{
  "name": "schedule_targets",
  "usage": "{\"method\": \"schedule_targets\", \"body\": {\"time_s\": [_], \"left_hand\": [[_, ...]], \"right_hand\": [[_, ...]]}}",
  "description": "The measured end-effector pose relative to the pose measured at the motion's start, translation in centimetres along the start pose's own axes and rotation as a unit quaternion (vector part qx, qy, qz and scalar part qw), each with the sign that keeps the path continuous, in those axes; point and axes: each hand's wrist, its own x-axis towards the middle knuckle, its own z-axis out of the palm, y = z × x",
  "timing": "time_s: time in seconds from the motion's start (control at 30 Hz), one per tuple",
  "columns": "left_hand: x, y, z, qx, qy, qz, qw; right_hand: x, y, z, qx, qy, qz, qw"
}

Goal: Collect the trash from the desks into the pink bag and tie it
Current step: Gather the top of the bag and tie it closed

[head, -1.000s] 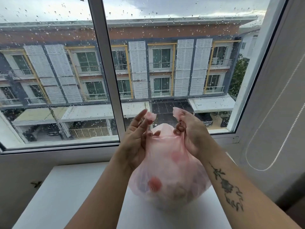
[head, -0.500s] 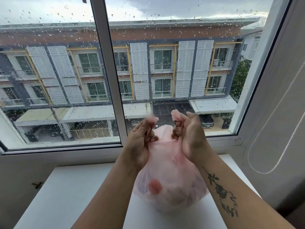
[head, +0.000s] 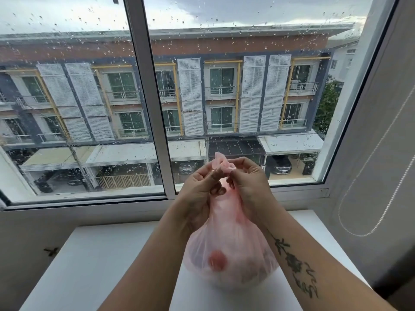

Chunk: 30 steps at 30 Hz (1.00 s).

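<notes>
One pink bag (head: 229, 250) stands upright on the white bench (head: 89, 265) just below the window (head: 148, 108), a little to the right of the window's upright middle post. Its long axis runs straight up and down: the full, rounded belly sits on the bench top, and the film narrows upward into a gathered neck that points up toward the glass. Two hands work at that neck, one on each side. The left hand (head: 197, 187) comes in from the left, its thumb and forefinger pinching a twisted ear of the film and its other fingers curled beneath. The right hand (head: 249, 182) meets it from the right, fingertips clenched on the second ear, so the two pinches touch at the top of the bag, about level with the window's lower rail. A small crumpled tip of pink film stands above the fingers. The fingers hide the spot, so it cannot be told whether a knot is drawn tight there. Through the thin film one red round piece (head: 217, 261) shows low in the belly, on the side away from the window. The rest of the contents is a blur and cannot be counted. The right forearm bears one dark flower tattoo (head: 294, 263). To the right of the window one looped bead cord (head: 381, 176) hangs against a grey blind. The window has two panes, both spotted with raindrops.
</notes>
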Motion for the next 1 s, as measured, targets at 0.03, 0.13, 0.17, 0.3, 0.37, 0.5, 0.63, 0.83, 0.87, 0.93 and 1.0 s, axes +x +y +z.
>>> {"method": "schedule_targets", "body": {"time_s": [0.03, 0.13, 0.17, 0.3, 0.37, 0.5, 0.63, 0.83, 0.87, 0.93, 1.0], "left_hand": [[0.0, 0.0, 0.0, -0.002, 0.003, -0.001, 1.0], [0.2, -0.1, -0.2, -0.013, 0.022, 0.006, 1.0], [0.2, -0.1, -0.1, -0.014, 0.032, 0.008, 0.999], [0.5, -0.1, 0.2, -0.024, 0.074, 0.006, 0.997], [0.7, 0.0, 0.2, -0.02, 0.093, 0.009, 0.995], [1.0, -0.1, 0.2, 0.001, 0.117, 0.011, 0.993], [1.0, 0.3, 0.2, 0.054, 0.109, 0.052, 0.991], [1.1, 0.7, -0.4, 0.231, 0.162, 0.143, 0.949], [1.0, 0.6, -0.4, 0.23, 0.164, 0.149, 0.948], [0.8, 0.5, -0.6, 0.245, 0.167, 0.16, 0.941], [0.5, 0.5, -0.8, 0.3, 0.189, 0.174, 0.919]], "right_hand": [[-0.1, -0.1, 0.0, -0.012, -0.008, 0.002, 1.0], [-0.2, -0.5, -0.2, -0.039, -0.033, 0.007, 0.999], [-0.1, -0.6, -0.4, -0.048, -0.045, 0.009, 0.998], [-0.5, -0.8, -0.8, -0.008, -0.103, 0.031, 0.994], [-0.8, -0.7, -1.1, 0.002, -0.121, 0.039, 0.992], [-0.5, -0.6, -1.5, -0.115, -0.079, -0.021, 0.99], [-0.5, -1.0, -1.1, -0.149, -0.029, -0.087, 0.985], [-0.6, -0.5, -0.2, -0.207, 0.061, -0.198, 0.956], [-0.7, -0.4, 0.1, -0.222, 0.072, -0.218, 0.948], [-0.7, -0.4, 0.2, -0.242, 0.095, -0.249, 0.933], [-0.4, -0.4, -0.1, -0.237, 0.131, -0.251, 0.929]]}}
